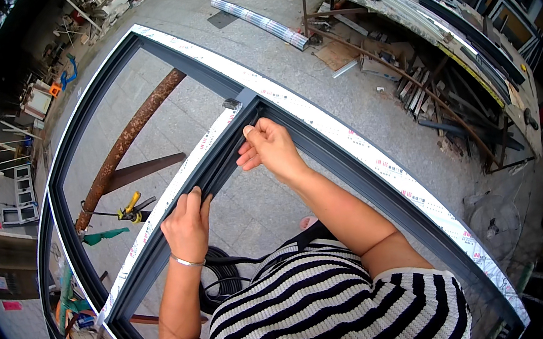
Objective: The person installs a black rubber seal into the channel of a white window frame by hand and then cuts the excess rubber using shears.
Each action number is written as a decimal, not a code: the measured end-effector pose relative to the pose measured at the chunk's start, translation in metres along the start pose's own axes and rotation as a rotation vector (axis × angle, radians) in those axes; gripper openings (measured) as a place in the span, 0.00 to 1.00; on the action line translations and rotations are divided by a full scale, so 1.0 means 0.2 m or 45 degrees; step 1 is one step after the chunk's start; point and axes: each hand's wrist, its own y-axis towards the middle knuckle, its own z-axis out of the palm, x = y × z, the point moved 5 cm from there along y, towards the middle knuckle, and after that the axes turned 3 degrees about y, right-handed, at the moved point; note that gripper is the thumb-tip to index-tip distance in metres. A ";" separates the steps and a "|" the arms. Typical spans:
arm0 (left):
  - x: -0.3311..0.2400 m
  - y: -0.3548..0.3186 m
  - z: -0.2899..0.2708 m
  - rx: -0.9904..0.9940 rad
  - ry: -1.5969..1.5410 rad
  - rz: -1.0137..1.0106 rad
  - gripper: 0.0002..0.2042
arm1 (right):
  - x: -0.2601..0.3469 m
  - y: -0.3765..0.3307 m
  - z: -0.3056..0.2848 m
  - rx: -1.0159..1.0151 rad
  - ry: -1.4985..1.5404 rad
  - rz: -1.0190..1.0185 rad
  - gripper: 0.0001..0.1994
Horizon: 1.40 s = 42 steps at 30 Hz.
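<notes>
Your right hand (273,145) pinches the black rubber gasket (242,147) narrowly near the far corner; press it into the window frame mullion (173,195) while your left hand (187,224) lies flat, steadying it.

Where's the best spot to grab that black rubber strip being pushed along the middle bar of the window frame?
Probably just short of where it enters the groove, as the right hand does. Pinch the black rubber strip from above, thumb and fingers on opposite sides: it is thin and limp, so a grip close to the middle bar likely keeps it steerable. The left hand rests further down that bar.
</notes>
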 end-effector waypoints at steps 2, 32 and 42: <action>-0.01 0.00 -0.01 0.024 0.036 -0.008 0.12 | -0.02 0.01 0.00 0.000 0.064 -0.033 0.12; -0.07 0.08 -0.02 -0.022 0.296 0.214 0.13 | -0.04 0.05 0.02 -0.008 0.028 -0.184 0.10; -0.16 0.30 0.05 -0.015 0.227 0.157 0.43 | -0.04 0.03 0.01 -0.049 0.089 -0.118 0.10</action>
